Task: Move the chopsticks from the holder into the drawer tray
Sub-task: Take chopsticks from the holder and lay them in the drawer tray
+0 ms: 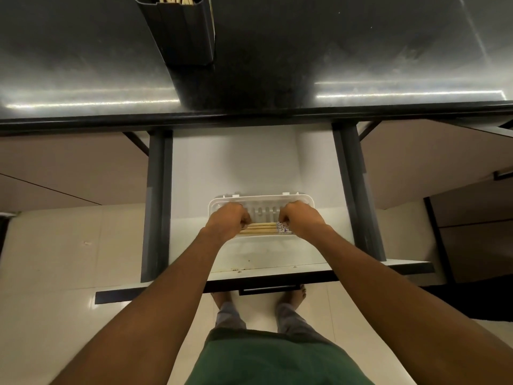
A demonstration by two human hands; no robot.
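Both forearms reach down into the open drawer (249,254). The left hand (229,220) and right hand (301,218) each curl a closed grip on opposite ends of the chopsticks (259,228), lying flat in the white tray (261,200). More sticks stand in the dark holder (181,31) at the worktop (361,51) far edge.

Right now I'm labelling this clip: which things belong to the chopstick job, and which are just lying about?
Part of the job:
pale wooden chopsticks in the white plastic tray
black upright holder, sticks remaining
open white drawer
left hand and right hand, both at the chopsticks

Just there:
dark glossy countertop
pale tiled floor
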